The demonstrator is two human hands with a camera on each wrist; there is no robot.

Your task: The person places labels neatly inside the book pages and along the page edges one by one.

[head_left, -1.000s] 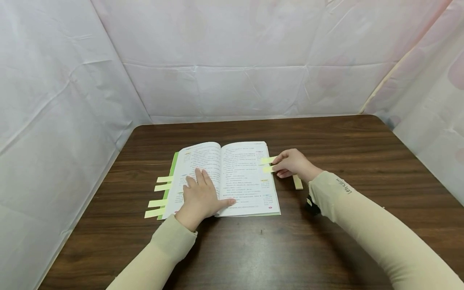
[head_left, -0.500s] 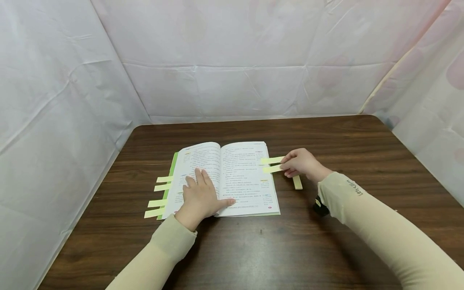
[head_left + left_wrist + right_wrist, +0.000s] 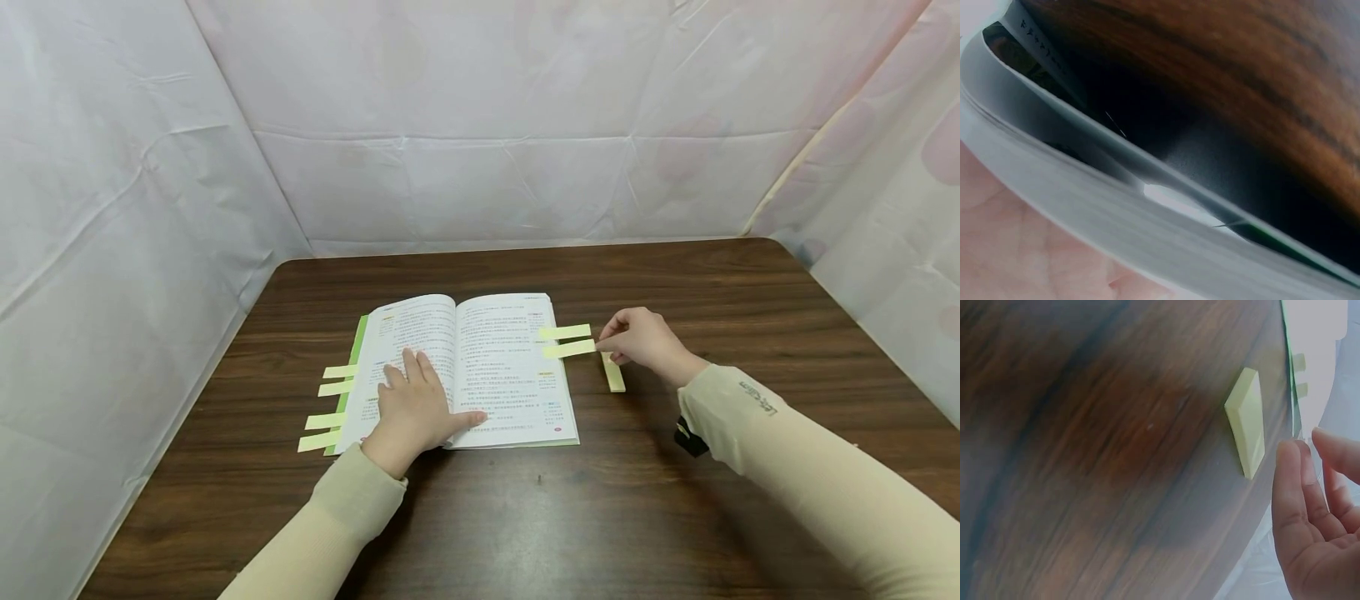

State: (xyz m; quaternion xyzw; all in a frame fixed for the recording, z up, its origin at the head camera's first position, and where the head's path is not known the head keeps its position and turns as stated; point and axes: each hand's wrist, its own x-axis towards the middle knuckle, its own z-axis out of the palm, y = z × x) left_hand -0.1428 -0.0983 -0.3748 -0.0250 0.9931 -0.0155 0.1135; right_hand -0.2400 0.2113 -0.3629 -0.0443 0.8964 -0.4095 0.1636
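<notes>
An open book [image 3: 510, 383] with printed white pages and a green cover lies on the table. My left hand [image 3: 416, 408] rests spread on its left page, thumb across the fold. In the left wrist view part of that hand [image 3: 1029, 244] shows beyond the thick page edges [image 3: 1116, 231]. Two pale yellow sticky tabs, an upper one [image 3: 566, 332] and a lower one [image 3: 572, 348], jut past the right page edge. My right hand [image 3: 645, 342], loosely bent, has its fingertips right at the lower tab's outer end. Below it lies a yellow pad of sticky tabs [image 3: 1246, 425].
Several yellow sticky tabs [image 3: 322, 422] stick out from the book's left side. The dark wood table [image 3: 540, 533] has white sheeting [image 3: 465, 183] behind it and at both sides. A small black device [image 3: 690, 437] hangs under the right wrist.
My right hand has drawn off to the right along the two right-hand tabs, uncovering their full length and more of the pad. The left hand and book stay put.
</notes>
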